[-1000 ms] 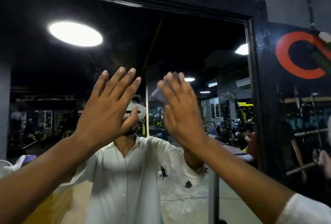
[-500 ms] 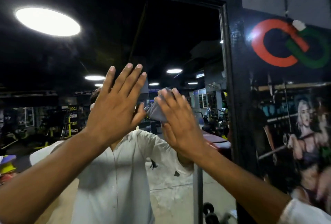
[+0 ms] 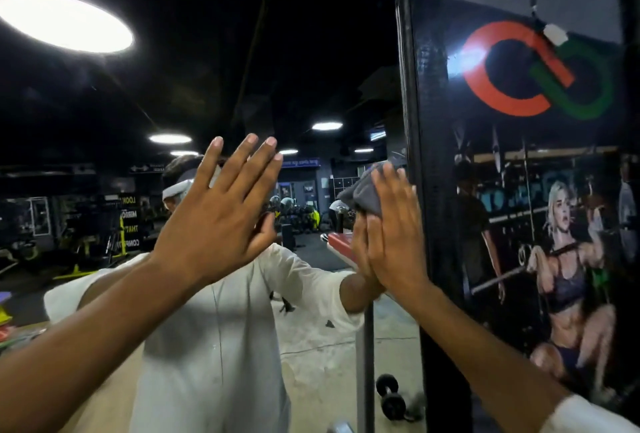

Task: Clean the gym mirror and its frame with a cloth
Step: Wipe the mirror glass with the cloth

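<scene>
I am watching both hands raised to the mirror (image 3: 242,69). The left hand (image 3: 221,214) is hanging in front of the glass with its palm facing it and its fingers straight and slightly fanned. Whether the palm is actually touching the surface I cannot tell from this angle.

The right hand (image 3: 391,235) is pressing a grey cloth (image 3: 363,193) flat against the mirror, fingers straight and close together. The cloth is bunching out above and to the left of the fingertips. It is sitting at the mirror's right edge, just beside the black frame (image 3: 412,103), and the outer side of the right hand is crossing in front of the frame's upright. A white sleeve (image 3: 588,415) is showing at the right wrist.

The glass is reflecting a white shirt (image 3: 214,346), a round ceiling light (image 3: 65,22) at upper left, and a dumbbell (image 3: 389,394) lying on the floor low down near the frame. To the right of the frame, a poster (image 3: 561,259) is showing a person lifting a barbell, with a red and green logo (image 3: 519,69) above it.
</scene>
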`<move>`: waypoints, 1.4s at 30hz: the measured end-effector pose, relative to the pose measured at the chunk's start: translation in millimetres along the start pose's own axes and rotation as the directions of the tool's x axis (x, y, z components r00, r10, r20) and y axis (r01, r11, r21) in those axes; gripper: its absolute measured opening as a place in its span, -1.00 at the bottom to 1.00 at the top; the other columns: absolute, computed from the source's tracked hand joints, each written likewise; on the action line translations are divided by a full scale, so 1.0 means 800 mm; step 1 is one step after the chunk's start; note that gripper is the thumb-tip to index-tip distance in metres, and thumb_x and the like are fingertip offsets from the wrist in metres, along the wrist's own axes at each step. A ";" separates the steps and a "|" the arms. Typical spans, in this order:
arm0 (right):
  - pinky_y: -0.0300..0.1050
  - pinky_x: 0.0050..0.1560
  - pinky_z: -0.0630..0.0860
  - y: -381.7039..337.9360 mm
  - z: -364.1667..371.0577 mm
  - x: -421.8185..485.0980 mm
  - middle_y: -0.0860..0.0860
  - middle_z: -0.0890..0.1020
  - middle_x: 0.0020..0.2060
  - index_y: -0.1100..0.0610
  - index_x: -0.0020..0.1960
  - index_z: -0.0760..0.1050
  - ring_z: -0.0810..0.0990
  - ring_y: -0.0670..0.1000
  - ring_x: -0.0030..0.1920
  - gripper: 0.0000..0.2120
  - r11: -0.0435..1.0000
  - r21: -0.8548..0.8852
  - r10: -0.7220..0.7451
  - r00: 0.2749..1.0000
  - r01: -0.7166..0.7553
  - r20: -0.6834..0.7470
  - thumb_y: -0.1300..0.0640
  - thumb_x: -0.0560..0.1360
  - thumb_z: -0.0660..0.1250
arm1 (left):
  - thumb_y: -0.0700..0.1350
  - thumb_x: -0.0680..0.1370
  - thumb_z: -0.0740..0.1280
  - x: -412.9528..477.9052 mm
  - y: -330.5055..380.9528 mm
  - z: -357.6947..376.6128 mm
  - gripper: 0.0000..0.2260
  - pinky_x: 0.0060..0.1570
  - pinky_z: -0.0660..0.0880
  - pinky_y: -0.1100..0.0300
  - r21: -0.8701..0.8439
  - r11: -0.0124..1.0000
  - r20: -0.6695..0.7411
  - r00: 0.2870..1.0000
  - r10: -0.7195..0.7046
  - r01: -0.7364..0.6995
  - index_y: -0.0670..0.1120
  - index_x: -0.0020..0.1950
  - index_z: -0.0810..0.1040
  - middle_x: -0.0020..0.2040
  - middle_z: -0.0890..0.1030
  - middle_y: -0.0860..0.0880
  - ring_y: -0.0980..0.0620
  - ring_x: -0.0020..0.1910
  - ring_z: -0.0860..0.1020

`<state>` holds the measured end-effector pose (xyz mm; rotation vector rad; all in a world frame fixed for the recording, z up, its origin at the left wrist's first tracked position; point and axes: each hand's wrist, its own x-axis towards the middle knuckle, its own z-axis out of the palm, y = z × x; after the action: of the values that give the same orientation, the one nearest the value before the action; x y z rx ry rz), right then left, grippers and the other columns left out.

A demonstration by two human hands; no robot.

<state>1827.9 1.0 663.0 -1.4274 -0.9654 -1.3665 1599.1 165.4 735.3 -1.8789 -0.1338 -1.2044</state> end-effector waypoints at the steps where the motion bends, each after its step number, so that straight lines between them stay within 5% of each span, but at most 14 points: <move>1: 0.28 0.64 0.11 0.008 -0.006 0.025 0.04 0.13 0.70 0.15 0.69 0.14 0.05 0.06 0.70 -0.41 1.000 0.001 0.026 0.999 -0.026 -0.032 0.13 0.69 0.15 | 0.13 0.68 0.03 0.000 -0.001 0.000 -0.32 0.63 0.06 -0.35 0.007 1.000 0.003 1.000 0.003 -0.003 -0.22 0.72 0.10 0.73 0.07 -0.22 -0.20 0.73 0.03; 7: 0.32 0.64 0.06 -0.031 0.021 0.069 0.06 0.02 0.71 0.00 0.72 -0.04 -0.04 0.13 0.71 -0.36 0.998 -0.030 0.052 0.996 -0.054 -0.070 0.13 0.73 0.15 | 0.12 0.69 0.07 -0.006 -0.006 -0.001 -0.35 0.62 0.12 -0.33 -0.014 1.000 -0.001 1.000 0.010 -0.010 -0.20 0.71 0.19 0.72 0.15 -0.20 -0.19 0.71 0.10; 13: 0.30 0.65 -0.09 -0.051 0.009 -0.019 0.07 0.01 0.71 0.05 0.72 0.05 -0.06 0.18 0.70 -0.35 0.918 -0.127 -0.341 0.912 0.375 0.227 0.04 0.66 0.13 | 0.19 0.67 0.11 -0.072 -0.074 -0.022 -0.30 0.64 0.05 -0.34 -0.008 0.994 -0.005 0.994 -0.107 0.107 -0.15 0.73 0.14 0.74 0.08 -0.17 -0.17 0.73 0.05; 18: 0.34 0.64 0.00 -0.114 0.034 0.124 0.07 0.03 0.71 0.03 0.71 0.10 -0.12 0.15 0.71 -0.45 0.993 -0.080 -0.081 0.996 0.083 0.028 0.02 0.74 0.02 | 0.28 0.67 0.02 -0.086 -0.158 -0.042 -0.25 0.66 -0.01 -0.29 -0.003 0.959 0.009 0.959 -0.283 0.283 -0.14 0.74 0.06 0.76 0.01 -0.13 -0.12 0.74 -0.02; 21: 0.31 0.66 -0.03 -0.182 0.060 0.118 0.09 0.03 0.71 0.06 0.71 0.09 -0.13 0.20 0.70 -0.42 0.980 -0.072 -0.182 0.983 0.185 0.038 0.10 0.73 0.17 | 0.30 0.68 0.01 -0.088 -0.170 -0.038 -0.24 0.67 -0.02 -0.27 0.013 0.969 0.019 0.969 -0.247 0.247 -0.14 0.75 0.04 0.76 -0.02 -0.13 -0.11 0.74 -0.04; 23: 0.29 0.66 -0.04 -0.215 0.072 0.069 0.10 0.03 0.71 0.08 0.71 0.09 -0.12 0.22 0.70 -0.30 0.903 -0.054 -0.415 0.898 0.426 0.144 0.19 0.65 0.30 | 0.29 0.69 0.01 -0.092 -0.179 -0.040 -0.26 0.67 -0.01 -0.24 0.007 0.980 0.024 0.980 -0.197 0.197 -0.13 0.75 0.05 0.76 -0.01 -0.12 -0.10 0.74 -0.02; 27: 0.25 0.67 -0.01 -0.225 0.068 0.046 0.08 0.08 0.70 0.06 0.70 0.12 -0.07 0.14 0.71 -0.23 0.551 0.037 -0.801 0.516 0.834 0.303 0.21 0.59 0.38 | 0.28 0.69 0.00 -0.102 -0.237 -0.064 -0.28 0.67 0.01 -0.26 0.010 0.984 0.017 0.983 -0.180 0.180 -0.11 0.75 0.07 0.76 0.03 -0.11 -0.09 0.74 -0.01; 28: 0.25 0.67 -0.01 -0.225 0.070 0.079 0.08 0.10 0.70 0.05 0.70 0.12 -0.06 0.14 0.70 -0.22 0.563 -0.002 -0.794 0.542 0.826 0.277 0.23 0.58 0.40 | 0.28 0.69 -0.01 -0.107 -0.256 -0.069 -0.28 0.66 0.01 -0.27 0.011 0.977 0.015 0.977 -0.212 0.212 -0.10 0.75 0.05 0.76 0.02 -0.10 -0.08 0.74 -0.02; 31: 0.31 0.65 0.03 -0.240 0.085 0.216 0.10 0.19 0.68 0.05 0.68 0.20 0.01 0.17 0.69 -0.37 0.908 -0.090 -0.409 0.912 0.410 0.032 0.16 0.65 0.31 | 0.30 0.69 -0.04 -0.121 -0.301 -0.073 -0.28 0.65 0.02 -0.29 0.042 0.969 0.011 0.970 -0.242 0.242 -0.08 0.76 0.00 0.76 -0.02 -0.08 -0.06 0.74 -0.05; 33: 0.34 0.62 0.09 -0.276 0.095 0.265 0.11 0.20 0.67 0.07 0.66 0.22 0.04 0.20 0.69 -0.47 0.989 -0.011 -0.150 0.986 0.149 -0.072 0.08 0.71 0.18 | 0.30 0.70 -0.04 -0.126 -0.312 -0.071 -0.28 0.66 0.00 -0.28 0.060 0.974 0.008 0.976 -0.219 0.218 -0.09 0.76 0.00 0.76 -0.03 -0.08 -0.06 0.74 -0.05; 36: 0.33 0.63 0.08 -0.362 0.129 0.196 0.09 0.15 0.69 0.05 0.68 0.14 -0.05 0.23 0.69 -0.33 0.941 -0.075 -0.334 0.942 0.331 -0.040 0.21 0.63 0.31 | 0.22 0.72 -0.04 -0.128 -0.311 -0.065 -0.33 0.67 -0.02 -0.23 0.000 0.979 -0.031 0.979 -0.201 0.202 -0.11 0.75 0.02 0.76 -0.01 -0.09 -0.05 0.74 -0.05; 39: 0.23 0.68 -0.10 -0.400 0.134 0.091 0.06 0.08 0.70 0.06 0.69 0.07 -0.14 0.20 0.70 -0.24 0.747 0.003 -0.655 0.734 0.665 0.182 0.16 0.58 0.33 | 0.06 0.72 0.00 -0.135 -0.325 -0.068 -0.39 0.68 0.01 -0.18 -0.128 0.967 -0.089 0.969 -0.232 0.220 -0.13 0.74 0.06 0.75 0.05 -0.10 -0.05 0.74 0.00; 41: 0.20 0.68 -0.11 -0.382 0.123 0.110 0.04 0.07 0.70 0.03 0.70 0.06 -0.12 0.16 0.70 -0.24 0.655 -0.024 -0.735 0.643 0.756 0.216 0.11 0.61 0.35 | 0.04 0.71 0.00 -0.140 -0.341 -0.071 -0.40 0.67 0.05 -0.22 -0.106 0.971 -0.091 0.971 -0.222 0.212 -0.13 0.74 0.09 0.75 0.09 -0.11 -0.05 0.73 0.02; 42: 0.20 0.67 -0.10 -0.372 0.120 0.138 0.04 0.08 0.70 0.01 0.70 0.08 -0.09 0.15 0.71 -0.27 0.672 -0.073 -0.712 0.670 0.737 0.212 0.09 0.63 0.35 | 0.06 0.71 0.00 -0.141 -0.346 -0.071 -0.40 0.67 0.05 -0.22 -0.074 0.977 -0.085 0.975 -0.205 0.199 -0.13 0.74 0.09 0.74 0.09 -0.11 -0.04 0.73 0.02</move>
<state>1579.8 171.6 802.6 -1.3223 -1.7031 -1.9515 1361.2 332.6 824.3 -1.8963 -0.2432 -1.4472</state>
